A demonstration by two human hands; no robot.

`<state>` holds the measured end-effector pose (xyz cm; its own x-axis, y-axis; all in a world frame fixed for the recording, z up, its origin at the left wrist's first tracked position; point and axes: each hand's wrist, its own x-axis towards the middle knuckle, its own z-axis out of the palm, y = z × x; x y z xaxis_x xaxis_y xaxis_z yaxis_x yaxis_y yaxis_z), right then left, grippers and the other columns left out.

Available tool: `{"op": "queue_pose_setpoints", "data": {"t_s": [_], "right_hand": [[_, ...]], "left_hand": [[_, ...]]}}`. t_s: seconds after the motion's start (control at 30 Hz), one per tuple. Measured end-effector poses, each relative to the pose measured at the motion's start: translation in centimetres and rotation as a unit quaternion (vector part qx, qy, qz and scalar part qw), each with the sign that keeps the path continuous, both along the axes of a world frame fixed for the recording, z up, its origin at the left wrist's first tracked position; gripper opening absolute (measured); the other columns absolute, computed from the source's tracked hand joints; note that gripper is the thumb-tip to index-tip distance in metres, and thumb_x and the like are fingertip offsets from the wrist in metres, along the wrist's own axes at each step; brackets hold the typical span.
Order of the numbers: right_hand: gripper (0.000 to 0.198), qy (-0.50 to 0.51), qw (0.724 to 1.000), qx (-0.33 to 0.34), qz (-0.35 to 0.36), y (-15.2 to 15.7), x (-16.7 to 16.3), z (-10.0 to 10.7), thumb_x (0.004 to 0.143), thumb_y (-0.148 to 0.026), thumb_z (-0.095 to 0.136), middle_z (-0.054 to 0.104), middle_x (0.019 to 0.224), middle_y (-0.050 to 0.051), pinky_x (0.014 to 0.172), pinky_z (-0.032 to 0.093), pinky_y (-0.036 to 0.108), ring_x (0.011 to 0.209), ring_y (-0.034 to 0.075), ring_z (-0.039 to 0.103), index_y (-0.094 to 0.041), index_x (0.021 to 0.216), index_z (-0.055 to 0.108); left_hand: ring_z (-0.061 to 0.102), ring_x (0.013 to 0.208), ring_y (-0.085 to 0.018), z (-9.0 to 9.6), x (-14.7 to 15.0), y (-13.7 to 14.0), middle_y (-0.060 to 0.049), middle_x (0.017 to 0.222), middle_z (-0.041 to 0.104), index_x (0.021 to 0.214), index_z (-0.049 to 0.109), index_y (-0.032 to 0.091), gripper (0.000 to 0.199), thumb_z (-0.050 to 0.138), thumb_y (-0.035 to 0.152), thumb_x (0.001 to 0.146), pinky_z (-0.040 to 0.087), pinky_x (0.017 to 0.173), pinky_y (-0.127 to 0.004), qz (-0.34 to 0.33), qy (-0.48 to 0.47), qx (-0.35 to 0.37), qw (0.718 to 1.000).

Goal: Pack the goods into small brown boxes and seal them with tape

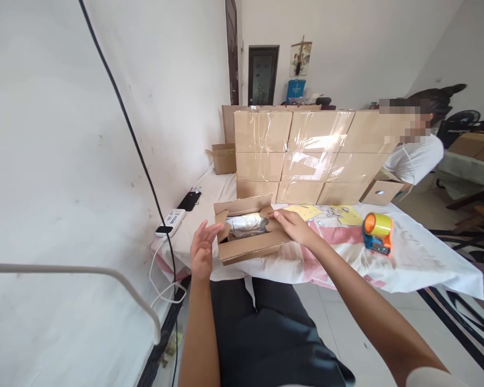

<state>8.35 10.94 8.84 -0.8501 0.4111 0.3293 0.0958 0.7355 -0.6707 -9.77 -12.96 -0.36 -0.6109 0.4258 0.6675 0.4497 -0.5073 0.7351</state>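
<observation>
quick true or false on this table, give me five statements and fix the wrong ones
1. The open carton has a silvery item inside. True.
2. The stacked boxes stand nearer the person than the open carton. False: they stand beyond it.
3. The left hand is near the open carton's left end. True.
4. The tape dispenser carries a yellow roll. True.
5. The right hand is on the tape dispenser. False: it is at the open carton's right end.

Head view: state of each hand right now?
Left hand: open, at the box's left end.
Right hand: on the box's right end; grip can't be told.
</observation>
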Motion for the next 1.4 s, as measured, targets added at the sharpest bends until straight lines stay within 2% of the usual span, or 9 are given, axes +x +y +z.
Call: {"op": "queue_pose_setpoints", "data": {"t_s": [0.1, 0.23, 0.33, 0.43, 0.53, 0.67, 0.87, 1.07, 1.4], "right_hand": [[0.052, 0.0, 0.999, -0.046, -0.002, 0.3, -0.3, -0.7, 0.103, -0.055, 0.034, 0.069, 0.128, 0.007, 0.113, 0.04, 0.044, 0.123, 0.027, 0.06, -0.022, 0.11, 0.074], [0.058, -0.018, 0.991, -0.132, 0.022, 0.3, -0.1, -1.2, 0.102, -0.061, 0.029, 0.061, 0.138, 0.007, 0.114, 0.039, 0.046, 0.13, 0.028, 0.054, -0.026, 0.124, 0.07], [0.064, 0.019, 0.976, -0.215, 0.038, 0.4, 0.3, -1.5, 0.102, -0.063, 0.019, 0.059, 0.141, 0.008, 0.102, 0.049, 0.044, 0.124, 0.028, 0.058, -0.031, 0.151, 0.046], [0.068, 0.08, 0.968, -0.239, 0.003, 0.7, 0.0, -1.8, 0.1, -0.061, 0.031, 0.053, 0.147, 0.01, 0.099, 0.05, 0.043, 0.121, 0.026, 0.059, -0.032, 0.161, 0.022], [0.075, 0.12, 0.97, -0.21, -0.015, 0.8, -1.2, -2.2, 0.094, -0.054, 0.053, 0.042, 0.158, 0.008, 0.109, 0.042, 0.044, 0.136, 0.026, 0.047, -0.033, 0.16, 0.025], [0.059, 0.176, 0.975, -0.132, 0.013, 0.7, -2.7, -3.2, 0.097, -0.048, 0.048, 0.064, 0.129, 0.008, 0.112, 0.036, 0.046, 0.127, 0.025, 0.052, -0.028, 0.152, 0.044], [0.04, 0.14, 0.989, 0.038, -0.005, 0.3, -1.6, -4.8, 0.1, -0.04, 0.047, 0.072, 0.114, 0.008, 0.113, 0.027, 0.052, 0.125, 0.03, 0.053, -0.027, 0.135, 0.06], [0.05, 0.099, 0.982, 0.149, -0.059, -0.9, 0.5, -5.6, 0.092, -0.047, 0.061, 0.066, 0.127, 0.012, 0.109, 0.034, 0.052, 0.129, 0.035, 0.048, -0.023, 0.136, 0.057], [0.063, 0.102, 0.983, 0.125, -0.087, -0.8, 3.2, -6.6, 0.095, -0.044, 0.057, 0.051, 0.151, 0.011, 0.12, 0.031, 0.05, 0.147, 0.03, 0.038, -0.024, 0.153, 0.042]], "left_hand": [[0.043, 0.145, -0.032, -0.6, -0.9, -0.8, -0.013, 0.145, 0.057, 0.142, 0.052, 0.025, 0.058, 0.055, 0.035, 0.085, 0.03, 0.123, -0.054, -0.007, 0.03, -0.062, 0.998], [0.047, 0.141, -0.031, -0.6, -1.1, -0.6, -0.014, 0.142, 0.059, 0.121, 0.065, 0.022, 0.042, 0.064, 0.043, 0.085, 0.037, 0.118, -0.052, 0.024, 0.059, -0.132, 0.989], [0.057, 0.129, -0.028, -0.5, -0.4, 0.9, -0.013, 0.127, 0.066, 0.099, 0.065, 0.021, 0.028, 0.058, 0.047, 0.09, 0.044, 0.112, -0.048, 0.118, 0.002, -0.123, 0.985], [0.057, 0.129, -0.023, -0.3, 0.6, 2.6, -0.013, 0.145, 0.055, 0.12, 0.057, 0.023, 0.03, 0.049, 0.037, 0.095, 0.049, 0.106, -0.042, 0.169, -0.062, -0.104, 0.978], [0.055, 0.13, -0.02, 0.2, 1.1, 3.5, -0.011, 0.159, 0.04, 0.144, 0.039, 0.029, 0.055, 0.051, 0.025, 0.091, 0.052, 0.101, -0.034, 0.176, -0.108, -0.085, 0.975], [0.049, 0.138, -0.022, 1.0, 1.2, 3.4, -0.008, 0.163, 0.035, 0.15, 0.035, 0.031, 0.063, 0.048, 0.02, 0.09, 0.051, 0.103, -0.036, 0.189, -0.085, -0.112, 0.972], [0.047, 0.14, -0.032, 3.0, 2.8, 2.9, -0.009, 0.126, 0.07, 0.119, 0.067, 0.023, 0.039, 0.041, 0.014, 0.092, 0.023, 0.121, -0.063, 0.255, 0.151, -0.273, 0.915], [0.039, 0.141, -0.046, 4.5, 5.0, 5.2, -0.012, 0.141, 0.061, 0.132, 0.061, 0.028, 0.056, 0.077, 0.033, 0.078, 0.021, 0.116, -0.071, 0.189, 0.309, -0.353, 0.862], [0.052, 0.12, -0.043, 5.3, 2.9, 8.9, -0.014, 0.132, 0.066, 0.127, 0.065, 0.029, 0.052, 0.077, 0.034, 0.077, 0.034, 0.103, -0.062, 0.192, 0.379, -0.399, 0.813]]}}
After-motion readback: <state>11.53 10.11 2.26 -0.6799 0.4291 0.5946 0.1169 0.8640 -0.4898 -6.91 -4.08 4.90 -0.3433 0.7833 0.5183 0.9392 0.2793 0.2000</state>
